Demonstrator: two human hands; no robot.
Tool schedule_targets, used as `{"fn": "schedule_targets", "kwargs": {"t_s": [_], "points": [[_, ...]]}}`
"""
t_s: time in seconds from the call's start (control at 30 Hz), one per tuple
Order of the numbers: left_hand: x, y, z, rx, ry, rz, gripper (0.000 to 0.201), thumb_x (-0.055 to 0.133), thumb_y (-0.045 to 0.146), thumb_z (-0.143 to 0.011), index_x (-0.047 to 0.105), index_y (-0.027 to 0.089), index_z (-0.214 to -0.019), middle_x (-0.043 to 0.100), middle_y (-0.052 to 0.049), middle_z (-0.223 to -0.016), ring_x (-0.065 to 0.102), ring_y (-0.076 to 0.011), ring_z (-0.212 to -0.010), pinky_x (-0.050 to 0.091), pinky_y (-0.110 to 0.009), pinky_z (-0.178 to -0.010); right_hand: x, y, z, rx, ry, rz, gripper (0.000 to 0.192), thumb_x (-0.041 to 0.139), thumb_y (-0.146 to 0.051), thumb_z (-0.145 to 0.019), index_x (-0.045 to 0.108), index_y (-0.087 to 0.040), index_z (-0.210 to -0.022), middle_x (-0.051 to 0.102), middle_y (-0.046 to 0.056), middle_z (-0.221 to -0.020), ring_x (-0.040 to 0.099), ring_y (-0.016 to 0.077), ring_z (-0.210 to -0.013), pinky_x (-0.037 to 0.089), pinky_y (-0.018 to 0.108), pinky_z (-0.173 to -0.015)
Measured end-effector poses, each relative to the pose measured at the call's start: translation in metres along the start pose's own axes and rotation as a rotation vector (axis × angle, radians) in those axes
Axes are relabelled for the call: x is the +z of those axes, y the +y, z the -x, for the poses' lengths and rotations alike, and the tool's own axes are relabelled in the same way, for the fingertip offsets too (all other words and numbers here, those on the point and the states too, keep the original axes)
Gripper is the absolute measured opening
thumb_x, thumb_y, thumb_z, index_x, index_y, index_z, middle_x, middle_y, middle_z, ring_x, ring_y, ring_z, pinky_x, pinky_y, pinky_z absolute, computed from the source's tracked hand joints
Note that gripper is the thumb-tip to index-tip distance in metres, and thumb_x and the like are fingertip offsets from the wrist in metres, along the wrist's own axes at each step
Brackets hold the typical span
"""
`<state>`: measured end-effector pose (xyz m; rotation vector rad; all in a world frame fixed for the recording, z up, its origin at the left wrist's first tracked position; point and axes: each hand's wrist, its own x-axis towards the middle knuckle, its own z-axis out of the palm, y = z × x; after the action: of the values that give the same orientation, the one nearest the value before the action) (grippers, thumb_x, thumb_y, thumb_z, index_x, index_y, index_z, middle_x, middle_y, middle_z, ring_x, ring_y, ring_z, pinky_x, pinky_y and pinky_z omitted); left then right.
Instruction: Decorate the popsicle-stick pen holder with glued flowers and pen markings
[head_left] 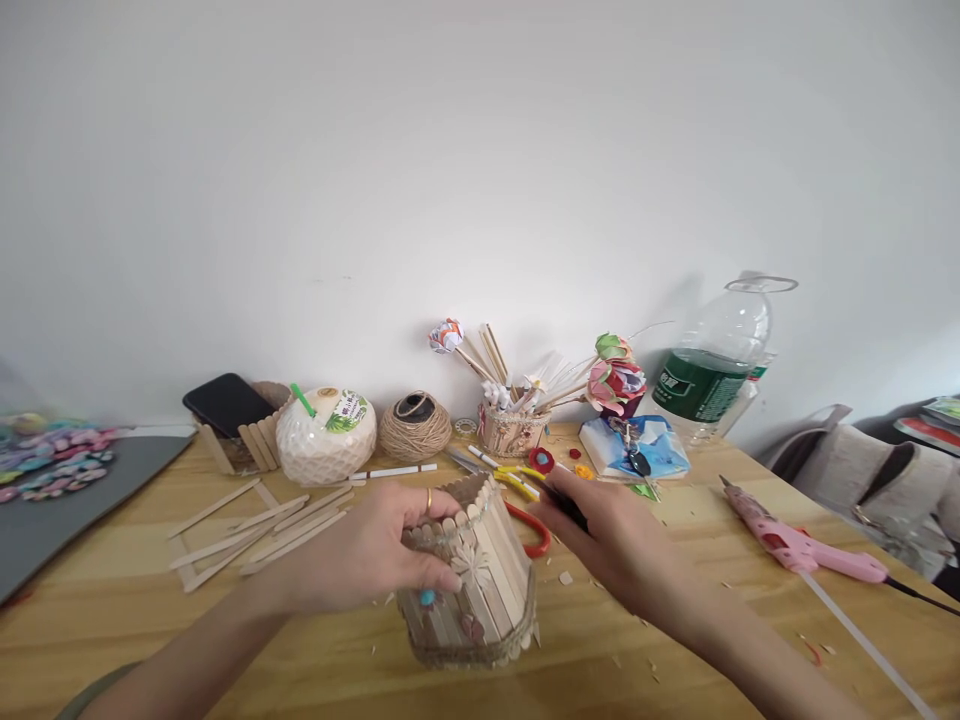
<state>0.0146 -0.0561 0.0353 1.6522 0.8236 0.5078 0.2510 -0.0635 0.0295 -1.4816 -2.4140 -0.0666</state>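
Observation:
My left hand (382,545) is closed on the rim of a craft-stick pot (480,590), thumb outside and fingers inside. The pot tilts on the wooden table; a pale stick flower, a blue bead and twine around the base decorate its wall. To the right of the pot, my right hand (611,530) is closed around a dark object (564,500) whose kind is mostly hidden by the fingers. A red loop handle (536,535) shows between the pot and this hand. Just beyond the fingers lie yellow-handled scissors (514,475) and a red flower-shaped piece (541,460).
Loose craft sticks (259,530) lie on the left. Along the wall stand a phone (229,400) in a stick holder, a white coconut (326,440), a twine ball (415,430), a decorated pot (514,430) and a large bottle (709,370). A pink glue gun (795,540) lies right.

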Motion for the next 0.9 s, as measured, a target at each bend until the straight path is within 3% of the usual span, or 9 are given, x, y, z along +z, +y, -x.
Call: {"fn": "schedule_targets", "kwargs": {"t_s": [0.07, 0.13, 0.33, 0.57, 0.73, 0.8, 0.9], "points": [[-0.001, 0.000, 0.000, 0.017, -0.015, 0.008, 0.015, 0.067, 0.019, -0.071, 0.065, 0.015, -0.085, 0.067, 0.002, -0.079, 0.059, -0.0127, -0.073, 0.044, -0.019, -0.066, 0.008, 0.014, -0.001, 0.039, -0.004, 0.225, 0.018, 0.041, -0.027, -0.094, 0.050, -0.018, -0.082, 0.061, 0.000, -0.068, 0.057, 0.0151, -0.056, 0.029, 0.023, -0.048], [-0.002, -0.001, 0.000, 0.047, -0.022, -0.001, 0.016, 0.067, 0.021, -0.071, 0.065, 0.015, -0.086, 0.067, 0.002, -0.081, 0.059, -0.0133, -0.074, 0.044, -0.020, -0.067, 0.017, 0.032, -0.003, 0.054, -0.021, 0.302, 0.017, 0.041, -0.025, -0.094, 0.051, -0.016, -0.083, 0.063, 0.004, -0.074, 0.060, 0.0180, -0.062, 0.029, 0.025, -0.049], [-0.005, -0.005, -0.001, 0.043, -0.066, 0.003, 0.020, 0.064, 0.022, -0.075, 0.063, 0.015, -0.094, 0.066, 0.000, -0.086, 0.058, -0.0139, -0.076, 0.045, -0.021, -0.065, 0.046, 0.091, -0.006, 0.192, -0.045, 0.364, 0.016, 0.037, -0.014, -0.092, 0.053, -0.014, -0.093, 0.064, 0.010, -0.088, 0.063, 0.0204, -0.075, 0.033, 0.025, -0.051], [-0.007, -0.004, -0.001, 0.001, -0.073, 0.054, 0.026, 0.069, 0.018, -0.070, 0.063, 0.015, -0.095, 0.068, -0.001, -0.089, 0.061, -0.0156, -0.080, 0.046, -0.024, -0.070, 0.078, 0.122, -0.006, 0.338, 0.024, 0.335, 0.025, 0.042, -0.036, -0.092, 0.053, -0.013, -0.098, 0.061, 0.013, -0.095, 0.060, 0.0285, -0.091, 0.042, 0.031, -0.062], [-0.008, -0.006, -0.004, -0.024, -0.044, 0.053, 0.032, 0.072, 0.017, -0.066, 0.064, 0.015, -0.096, 0.069, 0.000, -0.088, 0.061, -0.0155, -0.079, 0.046, -0.023, -0.068, 0.077, 0.116, -0.007, 0.333, 0.133, 0.237, 0.027, 0.043, -0.035, -0.091, 0.053, -0.012, -0.100, 0.060, 0.017, -0.097, 0.057, 0.0322, -0.096, 0.044, 0.036, -0.067], [-0.008, -0.007, -0.005, -0.033, -0.035, 0.070, 0.034, 0.073, 0.016, -0.065, 0.064, 0.016, -0.099, 0.069, 0.001, -0.086, 0.061, -0.0150, -0.077, 0.046, -0.023, -0.067, 0.068, 0.099, -0.011, 0.310, 0.186, 0.161, 0.026, 0.041, -0.035, -0.092, 0.052, -0.012, -0.099, 0.059, 0.017, -0.097, 0.056, 0.0311, -0.095, 0.045, 0.037, -0.068], [-0.008, -0.009, -0.006, -0.036, -0.027, 0.091, 0.035, 0.072, 0.016, -0.065, 0.065, 0.016, -0.100, 0.069, 0.000, -0.087, 0.061, -0.0150, -0.077, 0.046, -0.023, -0.067, 0.049, 0.056, -0.014, 0.189, 0.199, -0.018, 0.019, 0.038, -0.032, -0.093, 0.052, -0.018, -0.092, 0.062, 0.007, -0.090, 0.060, 0.0187, -0.079, 0.047, 0.028, -0.067]]}}
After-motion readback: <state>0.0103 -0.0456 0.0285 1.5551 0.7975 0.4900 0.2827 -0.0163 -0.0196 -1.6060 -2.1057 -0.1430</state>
